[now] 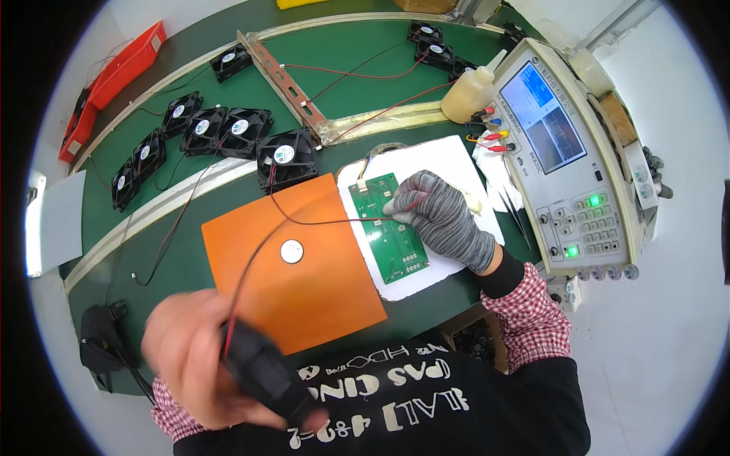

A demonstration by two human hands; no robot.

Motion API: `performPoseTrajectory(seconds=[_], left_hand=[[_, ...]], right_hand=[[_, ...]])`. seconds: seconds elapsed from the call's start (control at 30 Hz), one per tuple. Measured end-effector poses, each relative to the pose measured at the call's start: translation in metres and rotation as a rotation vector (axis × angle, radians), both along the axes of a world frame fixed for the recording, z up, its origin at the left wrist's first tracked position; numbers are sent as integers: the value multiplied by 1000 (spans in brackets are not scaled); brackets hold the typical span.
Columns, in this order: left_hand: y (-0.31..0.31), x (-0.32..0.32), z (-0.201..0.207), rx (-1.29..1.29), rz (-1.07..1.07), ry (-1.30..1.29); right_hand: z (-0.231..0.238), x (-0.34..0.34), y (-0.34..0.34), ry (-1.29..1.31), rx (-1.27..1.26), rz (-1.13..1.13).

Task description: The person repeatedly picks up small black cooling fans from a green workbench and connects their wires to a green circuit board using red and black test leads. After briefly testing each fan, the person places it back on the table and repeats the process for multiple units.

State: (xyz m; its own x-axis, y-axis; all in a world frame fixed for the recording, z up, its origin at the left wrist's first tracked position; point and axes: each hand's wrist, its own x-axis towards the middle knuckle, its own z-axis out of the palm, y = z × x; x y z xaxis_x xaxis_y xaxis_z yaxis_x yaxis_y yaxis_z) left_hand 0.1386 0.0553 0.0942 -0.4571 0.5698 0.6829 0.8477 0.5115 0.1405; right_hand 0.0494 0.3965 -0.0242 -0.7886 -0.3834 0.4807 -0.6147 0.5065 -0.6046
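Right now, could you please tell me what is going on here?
A person's left hand, blurred, holds a black fan close to the body. The gloved right hand pinches a wire at the green board, which lies on a white pad. Left of the pad is an orange mat bearing a white disc. Other fans sit further back, and the tester's screen at right is lit.

Grn bench [190,266] w/ 1 orange mat [315,281], 1 white pad [450,157], blk fans [286,157], 1 bottle [468,96].
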Motion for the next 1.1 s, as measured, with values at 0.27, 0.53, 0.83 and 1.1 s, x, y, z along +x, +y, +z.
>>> performPoseTrajectory(seconds=[0.27, 0.53, 0.83, 1.1], left_hand=[[49, -57, -3, 50, 52, 537], [66, -123, 12, 544, -916, -835], [89, -181, -7, 276, -134, -42], [34, -209, -68, -389, 95, -351]], right_hand=[[3, 3, 2, 67, 43, -30], [-3, -2, 6, 113, 104, -32], [7, 4, 3, -131, -248, -4], [23, 17, -1, -177, -430, -150]])
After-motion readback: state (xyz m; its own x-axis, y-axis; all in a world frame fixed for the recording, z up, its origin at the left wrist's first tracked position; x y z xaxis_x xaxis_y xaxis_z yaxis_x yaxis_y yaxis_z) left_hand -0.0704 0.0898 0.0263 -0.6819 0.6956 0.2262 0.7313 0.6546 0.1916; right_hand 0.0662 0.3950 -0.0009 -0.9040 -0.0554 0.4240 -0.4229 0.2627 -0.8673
